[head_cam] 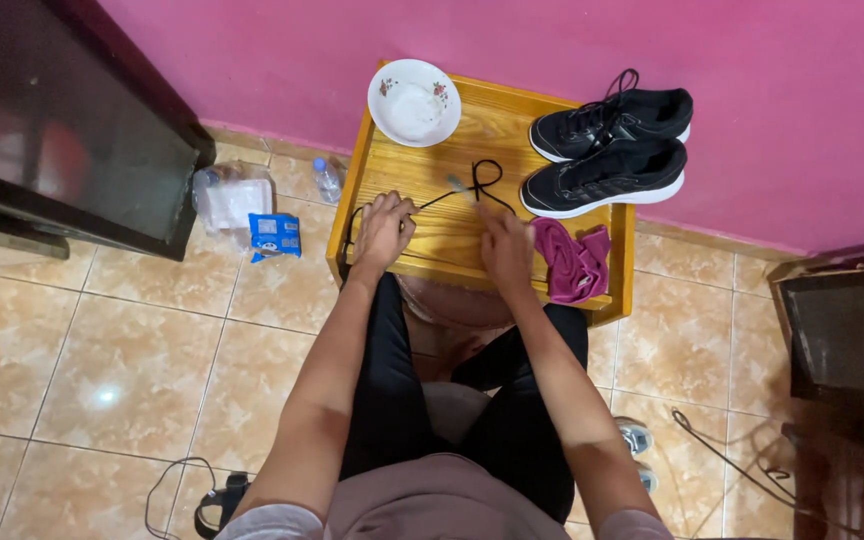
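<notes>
A black shoelace (pixel 472 185) is stretched across the wooden surface (pixel 432 240), pinched between the left hand (pixel 384 230) and right hand (pixel 505 248).

Black shoelace (pixel 479 182): thin, loose, lying on the wooden tabletop (pixel 422 165). One stretch runs from the left hand (pixel 384 228) toward a crossed loop near the black shoes (pixel 607 150); right hand (pixel 505 243) adjoins it.

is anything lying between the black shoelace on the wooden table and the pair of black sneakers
Nothing visible: bare wooden table separates the black shoelace from the black sneakers. The crumpled magenta cloth lies nearer the person, off that line.
</notes>
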